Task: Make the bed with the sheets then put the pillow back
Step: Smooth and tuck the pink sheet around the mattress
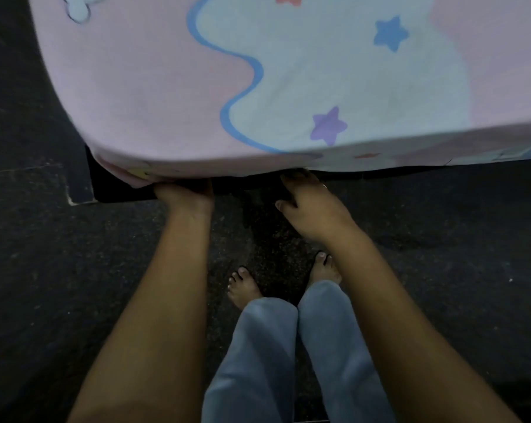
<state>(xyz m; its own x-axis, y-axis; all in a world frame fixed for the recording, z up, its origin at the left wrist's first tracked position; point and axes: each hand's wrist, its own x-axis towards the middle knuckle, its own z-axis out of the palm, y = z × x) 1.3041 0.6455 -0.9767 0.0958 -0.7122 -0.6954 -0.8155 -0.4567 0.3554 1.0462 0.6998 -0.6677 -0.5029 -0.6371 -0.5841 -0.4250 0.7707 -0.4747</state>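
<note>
A pink and pale blue sheet printed with stars covers the mattress and wraps over its near edge and left corner. My left hand reaches under that corner, its fingers hidden beneath the sheet's hem and the mattress. My right hand is at the lower edge of the sheet a little to the right, fingertips tucked against the hem, thumb free, a ring on one finger. No pillow is in view.
The dark bed frame juts out below the mattress corner. My bare feet and blue trouser legs stand on a dark speckled floor close to the bed.
</note>
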